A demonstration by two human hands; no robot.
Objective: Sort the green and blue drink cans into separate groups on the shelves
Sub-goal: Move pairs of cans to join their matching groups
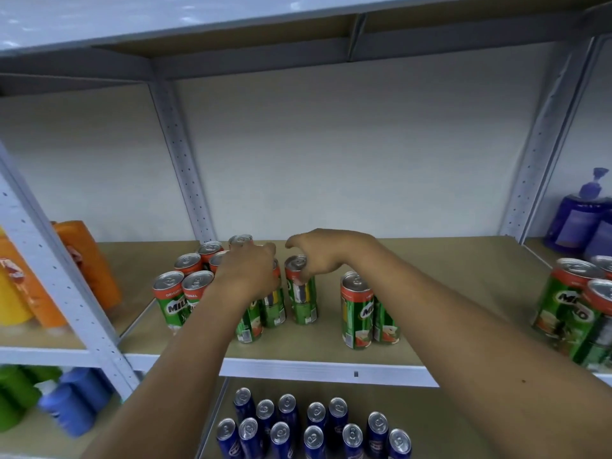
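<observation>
Head view: right hand [319, 256] pinches top of green aluminium drink can [302, 293] on mid shelf [331, 367]; left hand [250, 270] curled over clustered green cans [185, 293]. Risk: top-heavy pinch tips can, topples neighbours. Blue cans [314, 425] below.

On the middle shelf [331, 367], the right hand [316, 256] curls its fingers over the top of a green can [302, 293], while the left hand [246, 271] rests on a cluster of green cans [185, 289] at nine o'clock. Two green cans [367, 313] stand apart at three o'clock. Blue cans [314, 425] fill the lower shelf at six o'clock.
</observation>
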